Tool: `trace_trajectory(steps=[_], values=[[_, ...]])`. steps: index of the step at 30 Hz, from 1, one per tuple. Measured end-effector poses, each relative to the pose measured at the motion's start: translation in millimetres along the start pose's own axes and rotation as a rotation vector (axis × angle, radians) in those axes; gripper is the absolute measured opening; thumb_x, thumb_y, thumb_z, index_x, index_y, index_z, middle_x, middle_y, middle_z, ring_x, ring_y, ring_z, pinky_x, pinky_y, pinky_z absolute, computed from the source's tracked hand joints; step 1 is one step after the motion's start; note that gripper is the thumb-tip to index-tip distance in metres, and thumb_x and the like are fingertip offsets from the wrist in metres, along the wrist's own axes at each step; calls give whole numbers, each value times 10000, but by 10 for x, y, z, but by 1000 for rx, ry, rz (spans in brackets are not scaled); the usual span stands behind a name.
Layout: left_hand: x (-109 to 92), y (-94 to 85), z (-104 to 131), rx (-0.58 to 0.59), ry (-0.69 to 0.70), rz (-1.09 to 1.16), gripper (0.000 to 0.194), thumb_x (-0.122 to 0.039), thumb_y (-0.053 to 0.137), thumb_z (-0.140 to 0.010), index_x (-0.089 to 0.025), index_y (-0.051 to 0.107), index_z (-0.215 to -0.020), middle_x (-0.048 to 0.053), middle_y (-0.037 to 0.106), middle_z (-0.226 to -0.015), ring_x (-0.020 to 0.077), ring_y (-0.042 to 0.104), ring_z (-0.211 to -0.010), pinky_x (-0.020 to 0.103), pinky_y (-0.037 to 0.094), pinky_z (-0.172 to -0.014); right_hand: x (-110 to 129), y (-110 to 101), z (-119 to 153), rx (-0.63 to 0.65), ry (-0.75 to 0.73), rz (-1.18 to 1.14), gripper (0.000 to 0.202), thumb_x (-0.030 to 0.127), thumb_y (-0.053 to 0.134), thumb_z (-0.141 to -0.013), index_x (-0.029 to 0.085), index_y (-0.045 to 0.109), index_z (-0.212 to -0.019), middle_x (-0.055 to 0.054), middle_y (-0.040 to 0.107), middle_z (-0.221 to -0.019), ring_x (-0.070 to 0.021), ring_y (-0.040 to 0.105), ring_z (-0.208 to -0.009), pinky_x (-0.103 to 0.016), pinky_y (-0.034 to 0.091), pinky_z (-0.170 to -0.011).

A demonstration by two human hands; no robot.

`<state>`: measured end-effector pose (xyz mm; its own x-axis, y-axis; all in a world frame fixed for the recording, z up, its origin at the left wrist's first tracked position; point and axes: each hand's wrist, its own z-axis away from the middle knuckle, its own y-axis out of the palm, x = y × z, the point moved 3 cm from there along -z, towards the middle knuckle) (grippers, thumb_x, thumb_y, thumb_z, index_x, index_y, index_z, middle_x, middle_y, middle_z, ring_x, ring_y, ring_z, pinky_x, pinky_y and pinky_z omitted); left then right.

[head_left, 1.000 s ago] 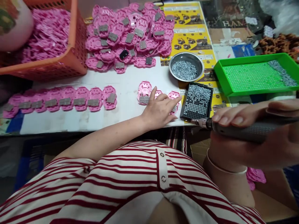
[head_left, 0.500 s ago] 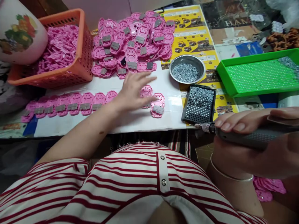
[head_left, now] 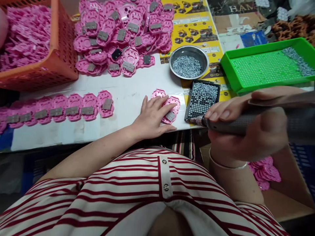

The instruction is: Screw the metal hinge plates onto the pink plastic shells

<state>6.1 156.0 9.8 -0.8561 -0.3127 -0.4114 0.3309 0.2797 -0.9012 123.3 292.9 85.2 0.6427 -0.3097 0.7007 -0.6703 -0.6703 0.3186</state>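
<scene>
My left hand (head_left: 154, 118) lies with fingers spread over two pink plastic casings, partly covering them. The nearer casing (head_left: 172, 106) has a grey plate on its lower part. Wrapped in my right hand (head_left: 243, 131) is a grey electric screwdriver (head_left: 231, 123), its bit pointing left. The bit's tip is at the front edge of a black perforated screw tray (head_left: 202, 98), which holds small screws at its far end. Whether a screw sits on the bit is too small to tell. To the left runs a row of pink casings (head_left: 73, 106) with grey plates.
A heap of pink casings (head_left: 123, 29) lies at the back, beside an orange basket (head_left: 64, 49) of pink pieces. A metal bowl (head_left: 189, 62) of screws and a green tray (head_left: 261, 68) stand to the right. Below right, a cardboard box (head_left: 290, 196) holds more pink parts.
My left hand has come down onto the two casings, moving right and towards me. My right hand has brought the screwdriver left to the black tray's front edge. The camera view has shifted.
</scene>
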Motion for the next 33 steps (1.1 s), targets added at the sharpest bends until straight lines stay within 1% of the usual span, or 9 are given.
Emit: trace_trajectory(steps=[4,7,10,13,16,18,21,26,33], values=[[3,-147,-80,53,48,-12,452,-409,720,-862,-329,637,-1299,62,431,-1570,373,306,-1464,728,103,-1173,-132,-20,17,62,16,136,335,595,528,-859,303,549,-696,35,370,-567,-137,452,-469,-318,443,-439],[32,-229,-178,97,107,-35,254,-333,692,-892,-338,729,-1143,16,496,-1524,359,321,-1462,737,77,-1178,-210,-51,72,98,90,47,248,584,483,-888,349,561,-881,42,405,-605,-119,477,-499,-301,443,-487],[24,-233,-232,79,139,-81,162,-328,692,-891,-319,760,-1038,7,544,-1480,352,348,-1451,737,57,-1188,-215,-61,107,82,134,-3,198,541,498,-895,428,508,-1057,59,455,-662,-103,506,-536,-298,459,-531],[4,-203,-218,20,133,-115,159,-324,689,-892,-327,754,-1037,3,574,-1450,333,386,-1431,714,65,-1207,-169,-32,74,68,108,35,178,526,547,-872,387,517,-979,61,444,-659,-96,504,-533,-298,470,-519],[-6,-183,-175,-11,124,-113,176,-345,693,-888,-316,752,-1051,26,588,-1434,345,414,-1408,723,92,-1203,-118,8,7,19,10,107,175,475,630,-835,328,545,-873,64,385,-610,-70,430,-472,-265,451,-466],[-11,-179,-152,-24,113,-101,175,-357,688,-888,-299,758,-1037,41,595,-1425,358,425,-1396,735,105,-1195,-106,39,-20,-8,-28,129,138,452,613,-861,316,587,-866,69,385,-596,-59,416,-460,-252,459,-463],[-36,-169,-136,-45,88,-81,159,-326,669,-891,-284,764,-1011,45,604,-1413,361,438,-1382,733,117,-1196,-139,92,-22,-9,27,145,153,456,589,-883,323,647,-933,73,449,-607,-67,479,-485,-262,484,-486],[-113,-140,-120,-85,72,-61,175,-286,640,-899,-261,757,-1026,55,616,-1396,362,461,-1357,724,144,-1199,-220,161,-21,-63,106,110,265,529,725,-752,335,678,-926,93,437,-563,-73,472,-431,-268,459,-424],[-120,-170,-110,-109,66,-62,170,-275,639,-901,-265,754,-1026,48,622,-1384,352,485,-1329,706,177,-1199,-215,215,-109,-118,29,-50,168,345,756,-755,221,684,-842,102,467,-487,-69,463,-369,-244,398,-366]])
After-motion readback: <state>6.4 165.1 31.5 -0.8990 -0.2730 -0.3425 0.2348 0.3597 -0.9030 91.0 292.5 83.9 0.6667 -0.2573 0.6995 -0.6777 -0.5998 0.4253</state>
